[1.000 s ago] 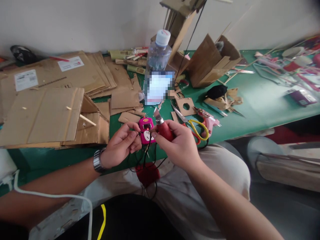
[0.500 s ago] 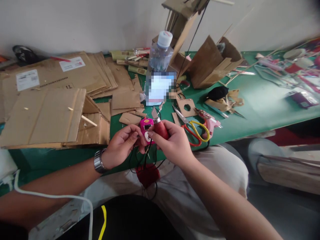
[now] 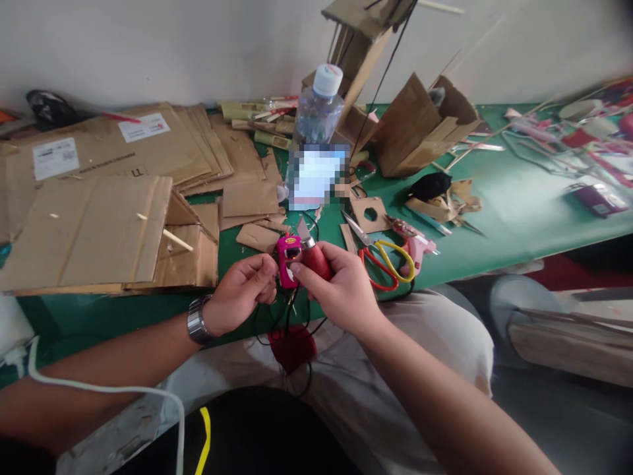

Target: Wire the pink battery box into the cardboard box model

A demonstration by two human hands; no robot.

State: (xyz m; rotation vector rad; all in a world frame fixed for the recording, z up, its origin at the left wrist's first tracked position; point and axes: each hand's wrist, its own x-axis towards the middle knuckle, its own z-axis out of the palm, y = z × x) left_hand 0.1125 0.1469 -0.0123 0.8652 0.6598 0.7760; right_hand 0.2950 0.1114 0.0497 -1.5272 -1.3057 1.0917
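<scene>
Head view: The right hand is closed around the handle of a red-handled knife, which is held above the near edge of the green bench, blade pointing up and away from the wearer. The left hand is closed, thumb against the curled forefinger; whether a thin item is pinched there cannot be determined. A pink power unit is between the hands, partly covered by the right thumb in this view. Black cords hang below it. Scissors and a pink glue gun lie to the right.

Handling: The knife should be light and rigid; grip the handle behind the metal collar and keep fingers clear of the edge. The unit's casing is probably hard, light and somewhat slippery; hold it by its sides. The cords should flex freely.
</scene>
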